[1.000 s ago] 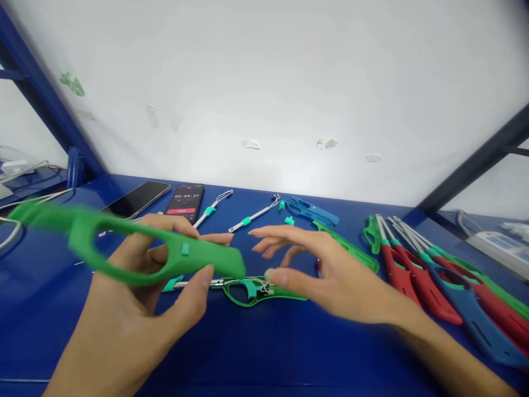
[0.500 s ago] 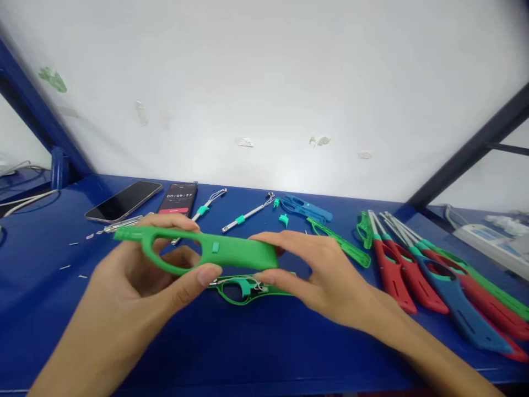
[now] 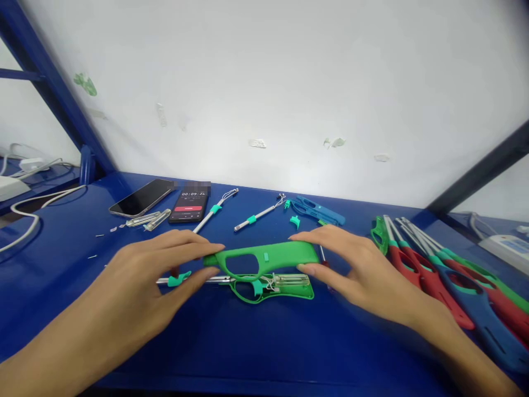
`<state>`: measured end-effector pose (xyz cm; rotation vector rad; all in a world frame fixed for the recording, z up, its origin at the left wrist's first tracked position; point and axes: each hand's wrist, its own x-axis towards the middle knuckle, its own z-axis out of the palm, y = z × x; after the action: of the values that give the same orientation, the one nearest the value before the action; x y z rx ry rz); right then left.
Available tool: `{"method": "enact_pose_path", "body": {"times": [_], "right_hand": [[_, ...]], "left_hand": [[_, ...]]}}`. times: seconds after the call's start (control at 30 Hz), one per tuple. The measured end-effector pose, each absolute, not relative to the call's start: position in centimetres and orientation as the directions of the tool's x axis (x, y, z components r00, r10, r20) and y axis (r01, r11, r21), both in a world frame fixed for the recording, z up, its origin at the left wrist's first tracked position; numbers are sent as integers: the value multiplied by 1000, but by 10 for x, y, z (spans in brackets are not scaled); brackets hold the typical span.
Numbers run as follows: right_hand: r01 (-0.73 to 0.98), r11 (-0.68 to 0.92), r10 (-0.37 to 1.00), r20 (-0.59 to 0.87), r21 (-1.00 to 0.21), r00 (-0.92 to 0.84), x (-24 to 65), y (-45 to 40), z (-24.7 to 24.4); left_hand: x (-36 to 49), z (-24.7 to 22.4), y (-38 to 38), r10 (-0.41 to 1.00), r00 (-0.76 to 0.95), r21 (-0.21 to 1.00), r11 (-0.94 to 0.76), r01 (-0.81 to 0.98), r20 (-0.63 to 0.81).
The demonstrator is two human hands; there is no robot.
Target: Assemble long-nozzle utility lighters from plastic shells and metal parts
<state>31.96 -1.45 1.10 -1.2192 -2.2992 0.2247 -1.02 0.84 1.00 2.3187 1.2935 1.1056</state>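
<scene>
green shell [image 3: 289,254] now between hands [image 3: 155,263] at opposite ends

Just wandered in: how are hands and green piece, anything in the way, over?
Left hand pinching green piece, narrow end; right hand, wide end. Open green half partly hidden behind it. Lighters off right.

Free strip in front, clutter behind and to the right

A hand could pass along the front of the blue tabletop [image 3: 264,353], nearer than the uncovered green plastic half-shell [image 3: 305,293]. Reaching that shell's far edge is harder — a green plastic cover [image 3: 291,255], pinched by the left hand [image 3: 152,270] and right hand [image 3: 367,270], partly overlaps it in view. Behind, two silver rods with teal collars [image 3: 260,214] leave a narrow lane. Rightward, fanned red, blue and green plastic lighters [image 3: 448,303] bar the way.
</scene>
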Motion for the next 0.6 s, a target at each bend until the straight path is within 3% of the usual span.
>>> {"method": "enact_pose_path", "body": {"times": [0.17, 0.37, 0.6], "right_hand": [[757, 563, 824, 295, -332, -483, 327, -17, 1], [769, 584, 809, 258, -260, -527, 325, -25, -12], [758, 622, 779, 253, -197, -574, 324, -29, -19]], "left_hand": [[-12, -5, 10, 738, 515, 389, -670, 632, 435], [-12, -20, 13, 774, 573, 368, -633, 682, 269], [-15, -31, 15, 760, 618, 377, -642, 667, 201]]}}
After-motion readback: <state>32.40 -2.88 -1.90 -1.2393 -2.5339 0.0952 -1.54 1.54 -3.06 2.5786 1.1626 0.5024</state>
